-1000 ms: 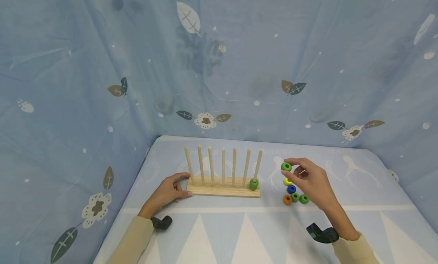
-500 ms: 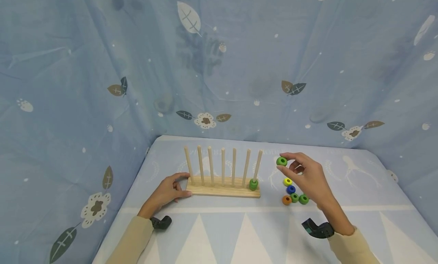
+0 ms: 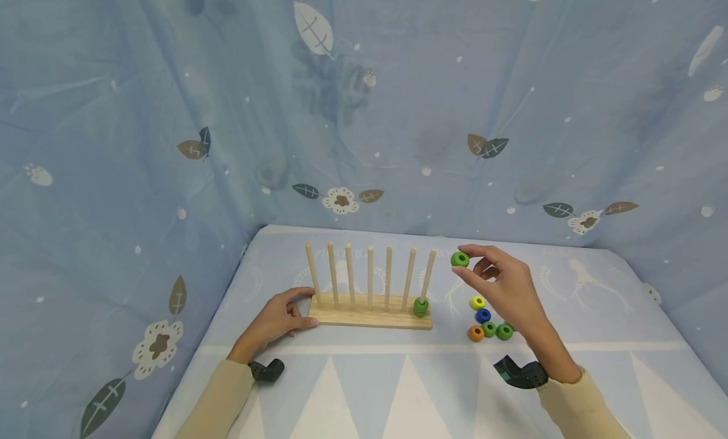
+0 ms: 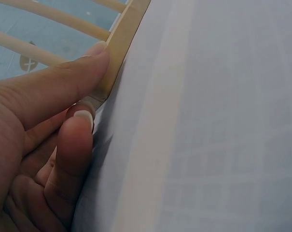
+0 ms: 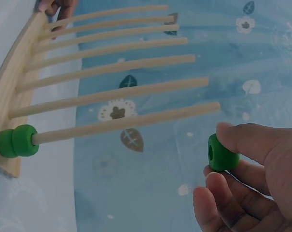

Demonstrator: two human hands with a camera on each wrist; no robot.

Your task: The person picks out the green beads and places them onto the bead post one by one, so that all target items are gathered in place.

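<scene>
A wooden peg rack with several upright pegs stands on the table. My left hand grips its left end, thumb at the front corner and index finger at the back; in the left wrist view the thumb lies along the wood. Green beads are stacked at the foot of the rightmost peg. My right hand pinches another green bead between thumb and fingertips, raised to the right of that peg's top. In the right wrist view this bead is apart from the peg tip, its hole partly visible.
Right of the rack lie loose beads: a yellow bead, a blue bead, an orange bead and green beads. A patterned blue cloth hangs behind the table.
My right hand has moved left and upward with the green bead, closer to the rightmost peg. The left hand and the rack have stayed in place.
</scene>
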